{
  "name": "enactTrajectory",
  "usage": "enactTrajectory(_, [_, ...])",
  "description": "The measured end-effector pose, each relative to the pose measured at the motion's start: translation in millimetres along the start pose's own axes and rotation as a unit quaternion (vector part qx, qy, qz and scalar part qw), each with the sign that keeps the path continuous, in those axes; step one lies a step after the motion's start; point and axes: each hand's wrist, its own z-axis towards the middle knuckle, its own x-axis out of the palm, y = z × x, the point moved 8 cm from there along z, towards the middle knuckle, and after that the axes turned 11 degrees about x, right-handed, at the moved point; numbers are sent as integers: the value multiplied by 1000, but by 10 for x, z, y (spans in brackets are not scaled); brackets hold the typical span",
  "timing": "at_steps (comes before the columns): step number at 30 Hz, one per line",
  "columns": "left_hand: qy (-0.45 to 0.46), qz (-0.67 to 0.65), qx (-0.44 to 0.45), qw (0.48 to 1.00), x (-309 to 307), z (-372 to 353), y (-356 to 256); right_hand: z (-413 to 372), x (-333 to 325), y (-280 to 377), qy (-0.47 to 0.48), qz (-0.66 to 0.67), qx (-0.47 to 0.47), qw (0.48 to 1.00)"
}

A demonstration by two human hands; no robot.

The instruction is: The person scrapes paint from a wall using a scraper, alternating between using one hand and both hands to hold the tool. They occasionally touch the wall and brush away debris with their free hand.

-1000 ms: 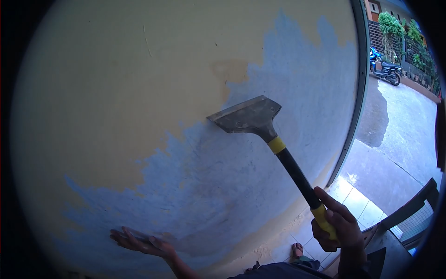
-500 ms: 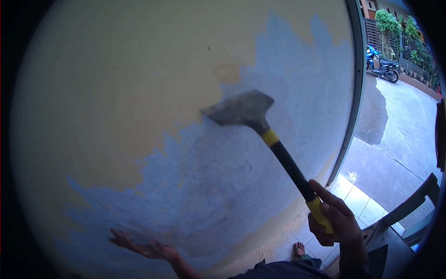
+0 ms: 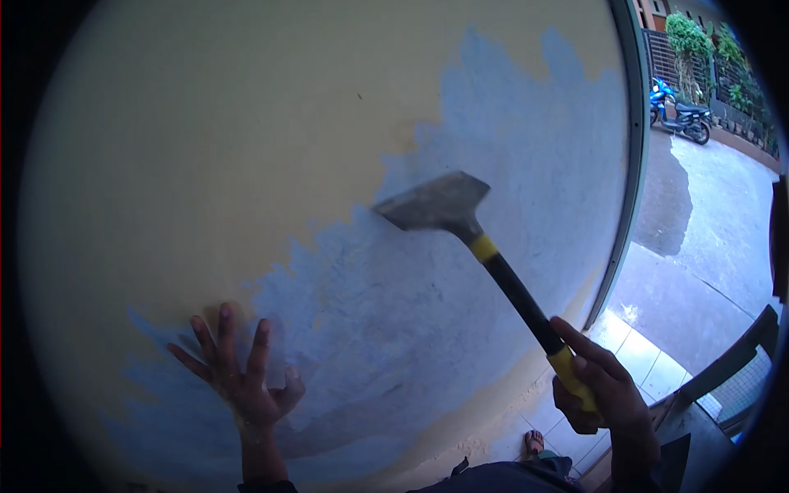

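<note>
My right hand is wrapped round the yellow and black handle of a long-handled scraper, its index finger stretched along the grip. The wide grey blade points up and left, its edge at the border between the yellowish paint and the bare bluish patch of the wall. Lower left, my left hand is open with fingers spread, its fingertips right at the wall surface, over the ragged paint border. It holds nothing.
A dark door frame bounds the wall on the right. Paint flakes lie along the wall's foot, beside white floor tiles and my bare foot. A dark framed piece with mesh stands lower right. Outside, a blue motorbike is parked.
My left hand has risen from palm-up below to spread fingers at the wall. The scraper blade has shifted slightly right and down, and a bit more paint is gone near its edge.
</note>
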Motion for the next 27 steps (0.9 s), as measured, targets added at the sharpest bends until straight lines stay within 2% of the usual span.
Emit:
enactTrajectory(7, [-38, 7, -21, 999, -55, -55, 76, -11, 2, 22, 3, -43, -19, 999])
enactTrajectory(15, [-52, 9, -22, 998, -40, -55, 87, -7, -46, -10, -4, -29, -12, 999])
enactTrajectory(20, [-38, 19, -23, 999, -51, -16, 66, 41, 31, 64, -10, -34, -25, 999])
enactTrajectory(22, [-19, 42, 3, 999, -27, -46, 39, 3, -37, 17, -19, -27, -18, 999])
enactTrajectory(23, [-21, 40, 1, 999, -15, -20, 35, 25, -11, 29, 2, -6, -27, 1000])
enactTrajectory(27, [-24, 24, -6, 999, -39, -20, 24, 81, 18, 71, -25, -14, -23, 999])
